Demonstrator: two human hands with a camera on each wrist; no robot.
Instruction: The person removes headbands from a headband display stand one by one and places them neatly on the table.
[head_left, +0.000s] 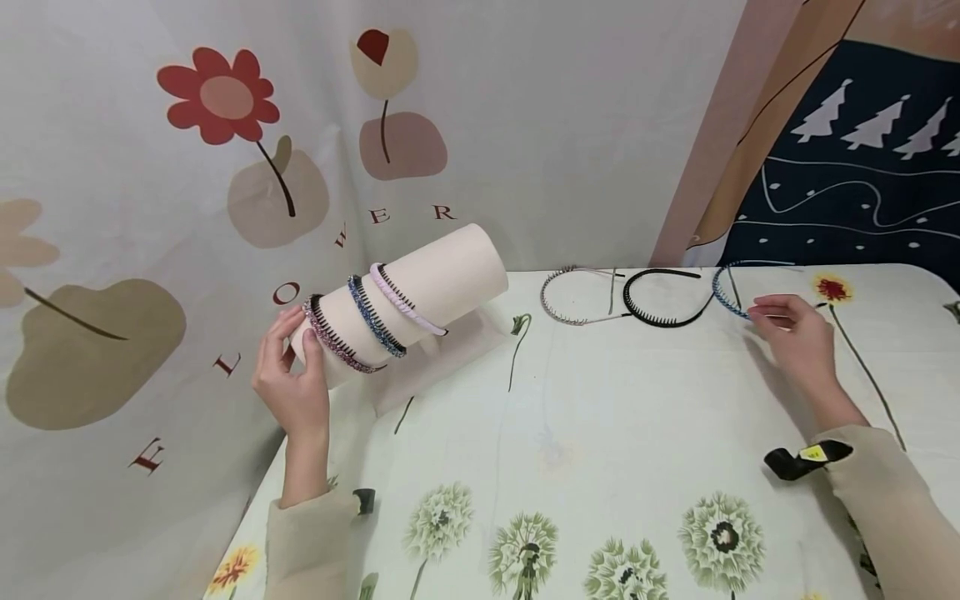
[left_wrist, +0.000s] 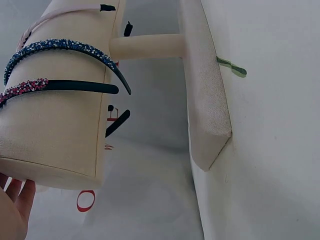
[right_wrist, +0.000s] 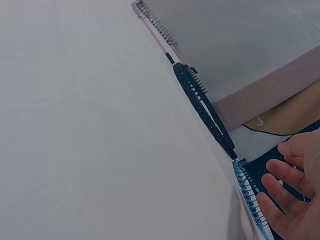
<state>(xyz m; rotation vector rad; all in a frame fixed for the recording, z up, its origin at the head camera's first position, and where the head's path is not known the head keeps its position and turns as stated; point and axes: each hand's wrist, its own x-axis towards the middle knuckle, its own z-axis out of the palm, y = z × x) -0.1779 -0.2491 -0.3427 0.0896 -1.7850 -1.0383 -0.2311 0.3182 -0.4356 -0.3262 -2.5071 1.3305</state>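
Note:
A cream headband stand (head_left: 457, 271) has a padded roll raised on a post over a base. Three headbands sit round the roll: a pink-and-black glittery one (head_left: 337, 346), a blue glittery one (head_left: 369, 312) and a lilac one (head_left: 401, 300). My left hand (head_left: 292, 379) holds the roll's near end, thumb in front, fingers at the end edge. Near the table's back edge, a blue headband (head_left: 723, 292) lies beside my right hand (head_left: 798, 342). In the right wrist view the right hand's fingers (right_wrist: 287, 190) are loosely bent, with nothing visible between them.
A black toothed headband (head_left: 663, 321) and a pale headband with a beaded look (head_left: 547, 300) lie in a row along the table's back edge. The flower-print tablecloth (head_left: 570, 500) covers the table. A printed curtain (head_left: 562, 125) hangs close behind and at the left.

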